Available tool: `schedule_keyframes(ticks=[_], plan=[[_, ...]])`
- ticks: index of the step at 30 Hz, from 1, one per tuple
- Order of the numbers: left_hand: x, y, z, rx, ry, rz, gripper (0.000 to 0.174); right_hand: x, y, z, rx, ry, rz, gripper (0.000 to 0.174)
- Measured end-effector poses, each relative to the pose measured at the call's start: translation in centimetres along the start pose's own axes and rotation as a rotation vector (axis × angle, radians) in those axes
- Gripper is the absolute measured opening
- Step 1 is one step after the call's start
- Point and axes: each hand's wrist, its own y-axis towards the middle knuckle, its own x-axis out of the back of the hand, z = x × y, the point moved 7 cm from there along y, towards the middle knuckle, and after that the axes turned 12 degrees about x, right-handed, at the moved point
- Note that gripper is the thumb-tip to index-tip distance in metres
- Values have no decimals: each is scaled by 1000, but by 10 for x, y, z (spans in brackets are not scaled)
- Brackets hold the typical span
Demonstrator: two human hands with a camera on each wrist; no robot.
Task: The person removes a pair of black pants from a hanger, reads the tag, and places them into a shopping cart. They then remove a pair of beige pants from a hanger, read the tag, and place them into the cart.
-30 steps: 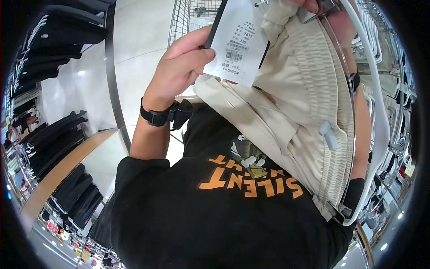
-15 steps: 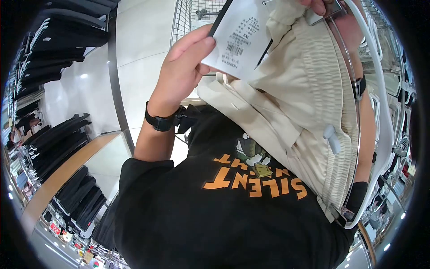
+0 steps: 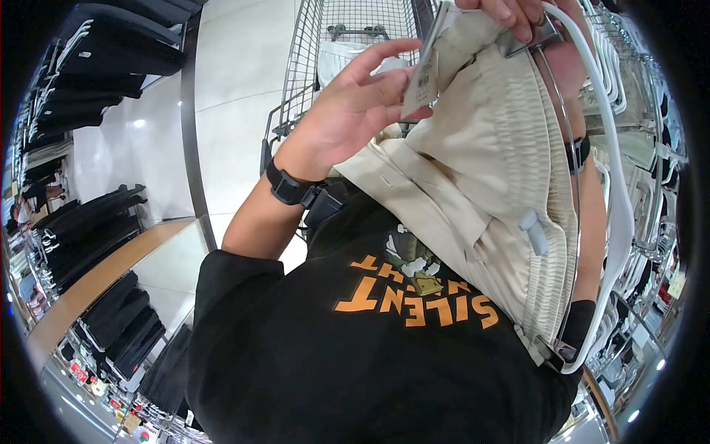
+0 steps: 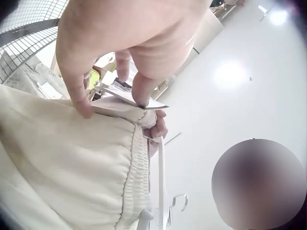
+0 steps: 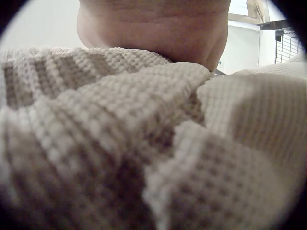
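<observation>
Beige trousers point(image 3: 473, 148) with a gathered elastic waistband hang by their clips from a white hanger point(image 3: 620, 170). My right hand point(image 3: 518, 13) grips the hanger at its upper metal clip point(image 3: 529, 38), fingers curled over it beside the bunched waistband corner. Near that corner my left hand point(image 3: 344, 115) has its fingers spread around a paper price tag point(image 3: 423, 83), now nearly edge-on. In the left wrist view one fingertip touches the tag point(image 4: 132, 98) and another lies on the trousers point(image 4: 62, 148). Beige textured cloth point(image 5: 115, 110) fills most of the right wrist view.
A wire shopping cart point(image 3: 299, 55) with pale clothing point(image 3: 340, 63) in it stands beyond my left hand. Racks of black trousers point(image 3: 111, 55) line the left side. More hangers and garments point(image 3: 651, 148) crowd the right. A grey-blue plastic piece point(image 3: 534, 233) sits on the waistband.
The tag has turned from face-on to nearly edge-on. My left hand has loosened its pinch, spread its fingers and shifted right. My right hand still grips the hanger.
</observation>
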Motion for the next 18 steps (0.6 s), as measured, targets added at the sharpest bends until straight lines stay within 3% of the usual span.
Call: schedule_keyframes(ticks=[3, 7, 9, 10, 13, 18], plan=[[5, 9, 2, -18, 91, -39, 53, 3, -5, 2, -21, -17, -59, 56], [0, 9, -3, -46, 268, -130, 48, 6, -7, 4, -17, -16, -67, 56], [-4, -4, -16, -199, 585, -371, 34, 9, -8, 5, -46, -21, -59, 56], [-11, -12, -19, -190, 608, -422, 22, 12, -9, 5, -48, -23, -60, 56], [-15, -19, -13, -87, 537, -344, 18, 22, -15, 0, -51, 13, -168, 55], [-23, -23, -6, -107, 434, -184, 16, 24, -18, 3, -59, -23, -266, 53]])
